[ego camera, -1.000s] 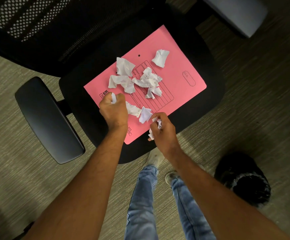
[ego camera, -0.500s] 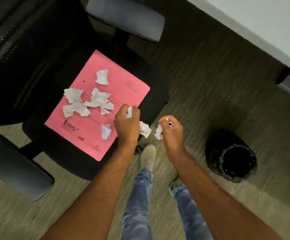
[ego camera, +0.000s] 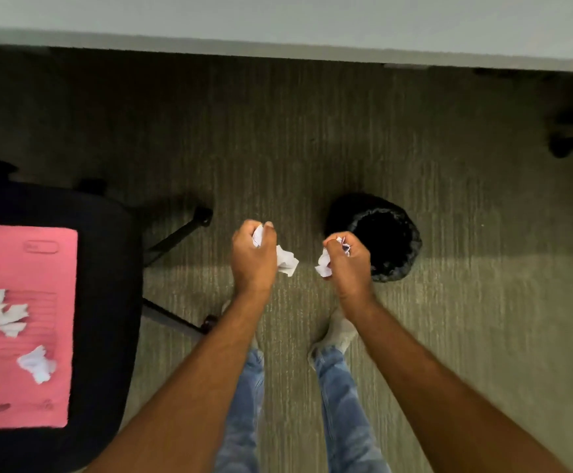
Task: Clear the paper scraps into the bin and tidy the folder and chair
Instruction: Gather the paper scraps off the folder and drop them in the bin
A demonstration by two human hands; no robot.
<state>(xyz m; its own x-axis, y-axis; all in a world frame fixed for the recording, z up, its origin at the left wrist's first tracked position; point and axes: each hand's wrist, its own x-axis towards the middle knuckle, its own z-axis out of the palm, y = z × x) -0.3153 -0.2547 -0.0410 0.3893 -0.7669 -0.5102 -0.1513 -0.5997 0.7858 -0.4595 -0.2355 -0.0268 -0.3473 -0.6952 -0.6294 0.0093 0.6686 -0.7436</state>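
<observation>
Head view looks straight down at the bin, a round black container with a dark liner standing on the carpet, and everything here is placed from it. Just beside the bin's near-left rim, the right hand is clenched around crumpled paper scraps, white edges poking out between thumb and fingers; its knuckles overlap the rim in this view, though the fist does not look to be over the opening yet. Further left of the bin, the left hand is closed on its own wad of scraps, 1 loose lobe hanging out below the fist. Well to the left of the bin sits the chair, its dark seat carrying the pink folder, with several more white scraps lying on the folder's face. Crumpled paper like this should be nearly weightless, soft and springy, so it will likely flutter rather than drop true; releasing low over the opening seems wise. Remaining pieces look best pinched or raked together with curled fingers. The folder appears thin and flexible, probably best lifted by an edge, perhaps tilted to slide scraps off.
</observation>
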